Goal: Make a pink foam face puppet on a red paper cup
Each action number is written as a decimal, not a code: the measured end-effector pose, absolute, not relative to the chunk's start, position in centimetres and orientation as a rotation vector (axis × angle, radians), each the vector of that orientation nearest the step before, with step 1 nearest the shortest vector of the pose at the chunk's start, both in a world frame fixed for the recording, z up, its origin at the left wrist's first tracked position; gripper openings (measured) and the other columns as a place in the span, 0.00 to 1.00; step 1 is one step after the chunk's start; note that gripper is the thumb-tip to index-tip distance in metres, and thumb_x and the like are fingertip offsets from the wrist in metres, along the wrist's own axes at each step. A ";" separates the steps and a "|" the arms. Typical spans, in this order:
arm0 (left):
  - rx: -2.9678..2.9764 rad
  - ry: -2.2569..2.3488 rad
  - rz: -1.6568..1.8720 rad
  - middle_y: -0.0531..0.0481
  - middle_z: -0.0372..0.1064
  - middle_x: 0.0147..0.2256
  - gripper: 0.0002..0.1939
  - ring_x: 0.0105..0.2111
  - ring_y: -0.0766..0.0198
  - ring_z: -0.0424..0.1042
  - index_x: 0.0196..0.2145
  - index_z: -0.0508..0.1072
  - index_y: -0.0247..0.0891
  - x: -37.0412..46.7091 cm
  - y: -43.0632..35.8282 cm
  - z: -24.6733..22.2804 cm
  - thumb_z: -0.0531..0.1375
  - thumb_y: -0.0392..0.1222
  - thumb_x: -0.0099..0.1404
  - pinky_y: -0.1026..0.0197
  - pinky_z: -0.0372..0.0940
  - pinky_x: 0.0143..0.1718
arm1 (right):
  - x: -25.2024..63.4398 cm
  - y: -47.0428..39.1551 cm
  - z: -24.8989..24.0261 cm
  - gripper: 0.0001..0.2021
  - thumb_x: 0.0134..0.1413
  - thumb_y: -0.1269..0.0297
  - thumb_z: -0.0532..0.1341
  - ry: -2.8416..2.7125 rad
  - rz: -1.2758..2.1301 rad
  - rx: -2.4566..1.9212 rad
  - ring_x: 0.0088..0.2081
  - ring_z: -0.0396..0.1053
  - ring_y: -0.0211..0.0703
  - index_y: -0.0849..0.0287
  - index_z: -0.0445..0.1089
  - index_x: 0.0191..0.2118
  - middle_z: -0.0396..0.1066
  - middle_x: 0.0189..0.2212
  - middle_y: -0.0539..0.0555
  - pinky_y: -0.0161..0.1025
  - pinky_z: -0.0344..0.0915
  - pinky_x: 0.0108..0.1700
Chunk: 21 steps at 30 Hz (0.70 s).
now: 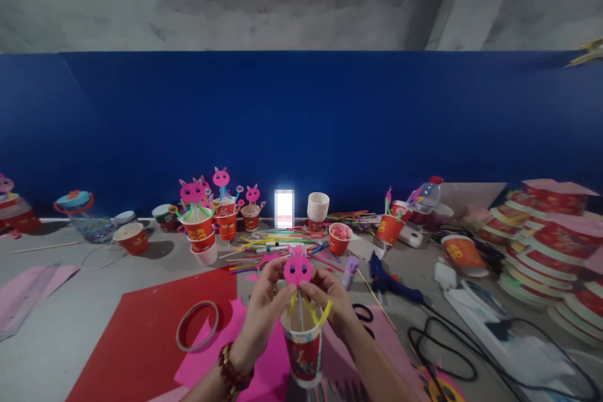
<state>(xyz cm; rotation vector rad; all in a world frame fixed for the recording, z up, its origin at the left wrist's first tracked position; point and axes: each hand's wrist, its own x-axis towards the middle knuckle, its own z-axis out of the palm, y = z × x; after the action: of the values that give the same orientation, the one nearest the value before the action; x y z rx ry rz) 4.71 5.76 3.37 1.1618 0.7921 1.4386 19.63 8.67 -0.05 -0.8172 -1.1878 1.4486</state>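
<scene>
Centrally, the left hand (276,289) and right hand (332,298) each grip one edge of the pink animal face (298,270), thumbs on its front. The face sits above the patterned paper cup (304,352), at 6 o'clock, with yellow stems (325,314) at the cup's mouth. Clock positions are referenced to the face. The cup's printing is too blurred to read. The purple-capped glue stick (350,271) and blue glue gun (393,282) lie at 3 o'clock; black scissors handles (363,313) at 4, close beside the right wrist. The tape roll (198,326) is at 8, the gold-marked red cup stack (198,232) at 10, colored sticks (277,242) at 11 to 12, nested white cups (318,206) at 1.
</scene>
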 end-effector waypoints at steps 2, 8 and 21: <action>1.301 0.878 1.461 0.40 0.71 0.49 0.19 0.48 0.52 0.71 0.51 0.70 0.40 4.4 5.6 3.3 0.64 0.42 0.63 0.53 0.65 0.51 | 19.6 8.4 0.4 0.21 0.39 0.48 0.74 -1.147 1.418 -0.817 0.26 0.68 0.40 0.58 0.70 0.30 0.72 0.24 0.49 0.36 0.65 0.31; 2.001 1.117 1.714 0.43 0.70 0.49 0.17 0.54 0.47 0.66 0.48 0.70 0.44 3.9 4.0 3.2 0.63 0.36 0.61 0.40 0.47 0.63 | 19.6 7.6 1.6 0.18 0.42 0.49 0.73 -1.148 1.222 -0.837 0.25 0.66 0.39 0.58 0.72 0.30 0.70 0.23 0.50 0.35 0.65 0.28; 1.509 0.942 1.471 0.41 0.64 0.60 0.30 0.61 0.44 0.62 0.60 0.66 0.47 3.7 2.8 2.6 0.65 0.41 0.61 0.46 0.58 0.61 | 20.2 5.5 4.3 0.09 0.56 0.58 0.66 -1.515 0.926 -0.762 0.37 0.75 0.48 0.56 0.77 0.40 0.78 0.35 0.56 0.41 0.70 0.42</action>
<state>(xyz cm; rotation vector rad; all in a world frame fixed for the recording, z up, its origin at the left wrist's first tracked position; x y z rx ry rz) 3.71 2.82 2.56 1.5092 0.9422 1.4713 20.25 5.46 4.27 -0.7617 -1.5153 0.9264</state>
